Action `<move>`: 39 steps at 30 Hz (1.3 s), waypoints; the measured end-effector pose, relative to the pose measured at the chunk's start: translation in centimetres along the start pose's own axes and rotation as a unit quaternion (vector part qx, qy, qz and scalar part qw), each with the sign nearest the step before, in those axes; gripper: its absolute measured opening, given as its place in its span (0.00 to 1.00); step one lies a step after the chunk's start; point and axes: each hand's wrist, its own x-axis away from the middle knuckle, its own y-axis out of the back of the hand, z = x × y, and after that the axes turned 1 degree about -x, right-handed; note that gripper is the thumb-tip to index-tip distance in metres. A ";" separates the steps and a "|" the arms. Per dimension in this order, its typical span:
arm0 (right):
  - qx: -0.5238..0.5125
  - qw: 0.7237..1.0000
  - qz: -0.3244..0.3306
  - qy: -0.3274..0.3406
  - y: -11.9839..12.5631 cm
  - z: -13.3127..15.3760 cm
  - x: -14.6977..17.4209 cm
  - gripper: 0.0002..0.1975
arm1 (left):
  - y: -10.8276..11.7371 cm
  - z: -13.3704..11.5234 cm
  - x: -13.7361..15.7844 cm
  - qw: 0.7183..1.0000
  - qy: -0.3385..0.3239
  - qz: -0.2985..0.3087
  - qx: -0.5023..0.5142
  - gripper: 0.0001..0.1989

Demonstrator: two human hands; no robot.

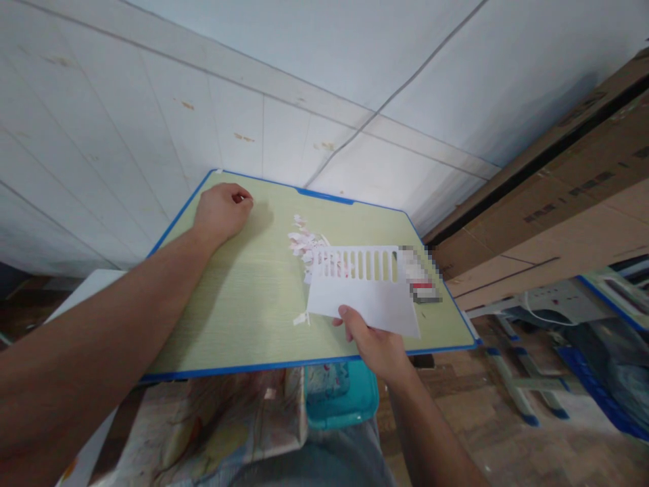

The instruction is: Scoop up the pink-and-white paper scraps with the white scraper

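My right hand [372, 341] grips the near edge of a white sheet [362, 301], thumb on top. A row of narrow rounded slots is cut through the sheet's far half. To the left of it, and partly showing through its slots, lies a pile of white paper scraps [301, 245]. One small scrap [301, 318] rests apart, nearer the front edge. Over the left rear of the table, my left hand [223, 211] is closed with its fingers curled inward. Whatever those fingers may hold is hidden from me.
The pale green table [238, 311] has a blue rim and stands by the white wall. A blurred-out object [420, 277] lies at its right. Large cardboard boxes [537, 210] lean on the right. Below the front edge is a teal plastic bin [342, 406].
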 end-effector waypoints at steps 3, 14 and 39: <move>-0.018 0.999 0.003 -0.033 0.0 0.3 0.0 0.25 | 0.0 0.0 0.0 1.000 0.000 0.003 0.001 0.23; -0.075 0.995 -0.023 -0.060 -0.3 0.3 -0.3 0.21 | -0.9 1.1 -0.7 1.000 -0.001 -0.007 0.027 0.20; -0.002 0.999 0.021 -0.025 -0.6 0.2 0.2 0.24 | -0.7 0.9 -0.5 0.999 0.013 -0.001 0.043 0.25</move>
